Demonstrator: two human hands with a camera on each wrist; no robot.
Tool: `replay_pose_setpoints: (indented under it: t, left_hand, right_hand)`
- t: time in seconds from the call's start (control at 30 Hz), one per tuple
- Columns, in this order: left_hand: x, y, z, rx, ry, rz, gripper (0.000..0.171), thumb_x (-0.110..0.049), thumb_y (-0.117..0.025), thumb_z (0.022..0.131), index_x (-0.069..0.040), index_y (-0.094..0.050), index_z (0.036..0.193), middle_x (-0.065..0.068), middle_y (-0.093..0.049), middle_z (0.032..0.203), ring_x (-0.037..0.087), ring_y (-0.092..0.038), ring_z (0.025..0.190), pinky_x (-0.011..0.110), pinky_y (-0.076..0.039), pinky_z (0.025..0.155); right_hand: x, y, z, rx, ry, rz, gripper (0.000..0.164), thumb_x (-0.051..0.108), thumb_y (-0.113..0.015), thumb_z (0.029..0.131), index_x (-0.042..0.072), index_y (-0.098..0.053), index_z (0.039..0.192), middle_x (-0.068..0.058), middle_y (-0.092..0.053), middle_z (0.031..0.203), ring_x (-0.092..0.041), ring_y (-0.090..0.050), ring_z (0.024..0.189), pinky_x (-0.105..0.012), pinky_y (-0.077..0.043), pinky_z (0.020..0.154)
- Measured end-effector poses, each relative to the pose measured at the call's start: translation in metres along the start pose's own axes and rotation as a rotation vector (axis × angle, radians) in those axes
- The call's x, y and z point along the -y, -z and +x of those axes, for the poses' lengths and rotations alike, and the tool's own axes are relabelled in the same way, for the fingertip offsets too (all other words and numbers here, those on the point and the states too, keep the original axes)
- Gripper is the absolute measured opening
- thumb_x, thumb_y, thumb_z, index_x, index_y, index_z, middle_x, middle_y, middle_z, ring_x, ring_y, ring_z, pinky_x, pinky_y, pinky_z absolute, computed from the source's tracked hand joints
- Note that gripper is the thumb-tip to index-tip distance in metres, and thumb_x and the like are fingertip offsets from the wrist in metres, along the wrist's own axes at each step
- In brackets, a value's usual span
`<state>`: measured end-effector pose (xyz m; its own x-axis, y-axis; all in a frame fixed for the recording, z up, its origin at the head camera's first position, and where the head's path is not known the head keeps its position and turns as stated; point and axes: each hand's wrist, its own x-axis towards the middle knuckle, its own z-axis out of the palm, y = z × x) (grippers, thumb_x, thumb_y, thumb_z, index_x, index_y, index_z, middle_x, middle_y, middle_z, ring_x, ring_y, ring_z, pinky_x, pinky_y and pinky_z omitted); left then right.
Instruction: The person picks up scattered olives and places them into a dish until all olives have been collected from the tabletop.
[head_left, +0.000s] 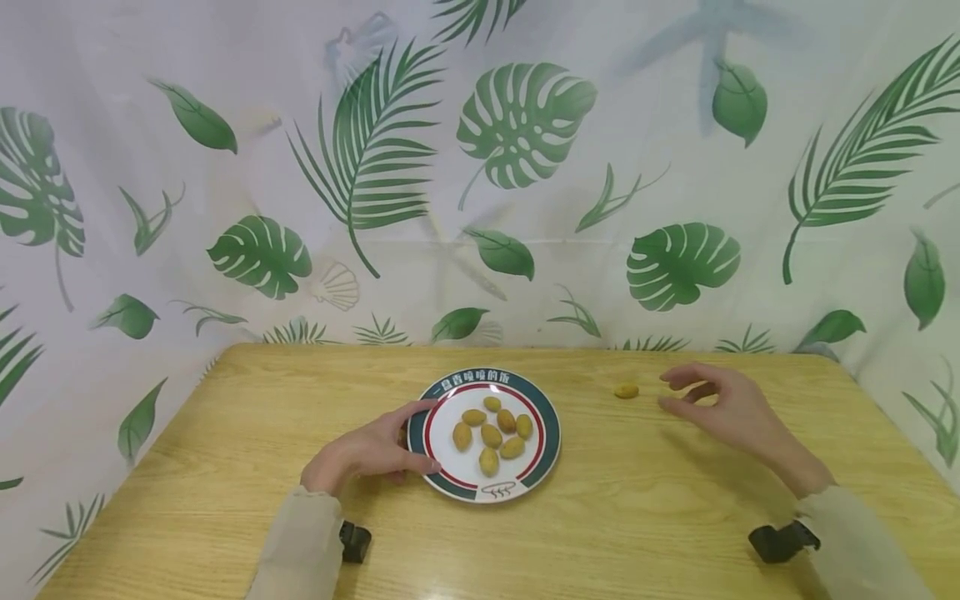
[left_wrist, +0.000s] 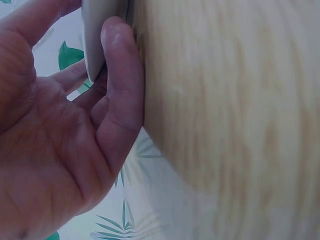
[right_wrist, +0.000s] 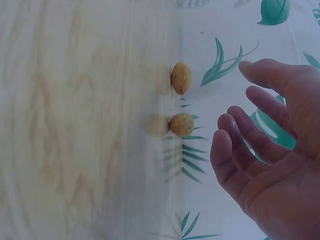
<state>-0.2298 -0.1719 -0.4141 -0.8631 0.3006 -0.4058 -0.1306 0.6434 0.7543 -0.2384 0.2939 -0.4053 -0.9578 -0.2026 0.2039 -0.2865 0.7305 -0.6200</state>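
My left hand (head_left: 367, 450) grips the left side of a round plate (head_left: 551, 442). Its thumb and forefinger lie on the rim, and in the left wrist view other fingers (left_wrist: 120, 75) curl under the plate's edge (left_wrist: 94, 45). Several small yellow-brown oval fruits (head_left: 491, 435) lie on the plate's white middle. To the right of the plate, one similar fruit (head_left: 626, 390) sits on the table. Just right of that fruit hovers my right hand (head_left: 727, 408), fingers loosely bent and apart, holding nothing. In the right wrist view, two fruits (right_wrist: 181, 125) stand on the table near the fingertips.
The wooden table (head_left: 622, 533) has rounded far corners. A white curtain with green leaf prints (head_left: 405, 183) hangs behind the table and along its sides. Black devices (head_left: 783, 542) are strapped at both wrists, over light sleeves (head_left: 296, 542).
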Motion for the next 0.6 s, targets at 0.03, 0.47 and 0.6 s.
replay_pose_setpoints:
  t: [0.03, 0.47, 0.6]
  left_hand:
    - [0.000, 0.000, 0.000, 0.000, -0.001, 0.002, 0.091, -0.027, -0.085, 0.083, -0.029, -0.035, 0.159, 0.014, -0.048, 0.142, 0.022, -0.059, 0.079, 0.029, -0.051, 0.068]
    - [0.001, -0.001, 0.001, -0.011, 0.025, -0.015, 0.092, -0.027, -0.087, 0.082, -0.031, -0.036, 0.158, 0.014, -0.047, 0.143, 0.022, -0.060, 0.080, 0.028, -0.052, 0.069]
    - [0.001, -0.001, 0.000, -0.004, 0.015, -0.017, 0.092, -0.026, -0.086, 0.082, -0.030, -0.036, 0.158, 0.014, -0.048, 0.142, 0.022, -0.060, 0.080, 0.029, -0.052, 0.069]
  right_hand:
    - [-0.002, 0.001, 0.000, 0.004, -0.007, -0.002, 0.040, 0.031, -0.075, 0.094, 0.006, -0.069, 0.125, -0.018, -0.071, 0.121, 0.004, -0.063, 0.087, -0.024, -0.056, 0.068]
    - [-0.031, 0.002, 0.006, 0.099, -0.116, 0.022, 0.044, 0.030, -0.073, 0.096, 0.004, -0.064, 0.131, -0.023, -0.069, 0.120, -0.023, -0.068, 0.098, -0.028, -0.057, 0.064]
    - [-0.040, 0.001, 0.008, 0.121, -0.128, 0.027, 0.045, 0.032, -0.073, 0.096, 0.005, -0.064, 0.131, -0.021, -0.070, 0.117, -0.019, -0.069, 0.095, -0.028, -0.056, 0.065]
